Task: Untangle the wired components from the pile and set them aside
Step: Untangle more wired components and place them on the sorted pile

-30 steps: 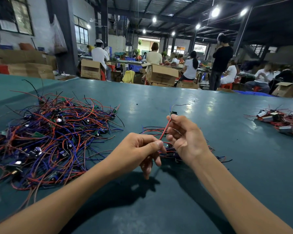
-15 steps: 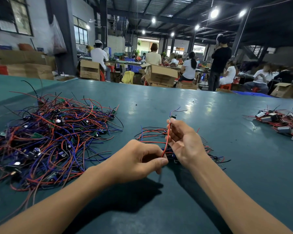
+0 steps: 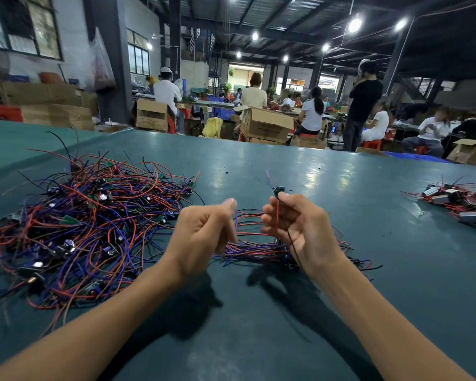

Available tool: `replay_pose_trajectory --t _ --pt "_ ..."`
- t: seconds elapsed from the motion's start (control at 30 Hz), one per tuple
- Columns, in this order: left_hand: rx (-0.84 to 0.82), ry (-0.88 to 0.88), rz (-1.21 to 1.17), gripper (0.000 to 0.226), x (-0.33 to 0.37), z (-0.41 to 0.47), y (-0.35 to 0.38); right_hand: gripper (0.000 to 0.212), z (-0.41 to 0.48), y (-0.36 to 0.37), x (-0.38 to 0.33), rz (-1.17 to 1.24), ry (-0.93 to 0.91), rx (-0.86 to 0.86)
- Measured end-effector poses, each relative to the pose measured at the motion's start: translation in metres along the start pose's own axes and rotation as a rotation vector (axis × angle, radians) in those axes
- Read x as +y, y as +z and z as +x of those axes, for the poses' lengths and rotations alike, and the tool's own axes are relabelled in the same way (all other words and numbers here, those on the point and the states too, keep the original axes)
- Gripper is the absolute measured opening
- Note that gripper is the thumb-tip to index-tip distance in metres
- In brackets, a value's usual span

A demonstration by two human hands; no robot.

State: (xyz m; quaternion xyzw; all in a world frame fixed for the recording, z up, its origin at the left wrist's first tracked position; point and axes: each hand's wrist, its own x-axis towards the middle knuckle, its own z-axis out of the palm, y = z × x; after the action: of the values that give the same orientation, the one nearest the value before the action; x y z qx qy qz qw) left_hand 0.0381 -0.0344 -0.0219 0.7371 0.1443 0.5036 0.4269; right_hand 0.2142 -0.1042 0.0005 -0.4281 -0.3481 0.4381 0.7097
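A big tangle of red, blue and black wires with small circuit boards, the pile, covers the left of the green table. A smaller flat bunch of wired components lies just behind my hands. My right hand pinches one wired component at its small board; its red wire runs down across my palm and a black wire hangs below. My left hand hovers to the left with curled fingers, thumb pressed to the forefinger, apparently pinching a thin blue wire.
A separate heap of red-wired parts with metal boxes lies at the table's right edge. Beyond the far edge are cardboard boxes and several people sitting and standing at other benches.
My hands have pulled apart: the left moved left and let go of the red wire, the right lifted slightly with the component. Its red wire now hangs down my right palm.
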Motion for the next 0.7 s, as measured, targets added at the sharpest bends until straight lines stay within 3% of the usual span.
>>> replay_pose_trajectory --t 0.1,0.2,0.37,0.7 --pt "0.002 -0.249 -0.239 0.035 -0.003 0.015 -0.007 0.015 -0.008 0.013 0.002 -0.102 0.034 -0.167" --pt "-0.093 -0.462 -0.443 0.042 -0.007 0.018 -0.011 0.011 -0.015 0.021 0.008 -0.159 0.073 -0.294" --pt "-0.068 -0.387 -0.613 0.027 -0.008 0.023 -0.018 0.013 -0.018 0.020 0.012 -0.167 0.079 -0.352" --pt "-0.036 -0.444 -0.683 0.034 -0.009 0.023 -0.022 0.026 -0.017 0.016 0.009 -0.165 0.127 -0.362"
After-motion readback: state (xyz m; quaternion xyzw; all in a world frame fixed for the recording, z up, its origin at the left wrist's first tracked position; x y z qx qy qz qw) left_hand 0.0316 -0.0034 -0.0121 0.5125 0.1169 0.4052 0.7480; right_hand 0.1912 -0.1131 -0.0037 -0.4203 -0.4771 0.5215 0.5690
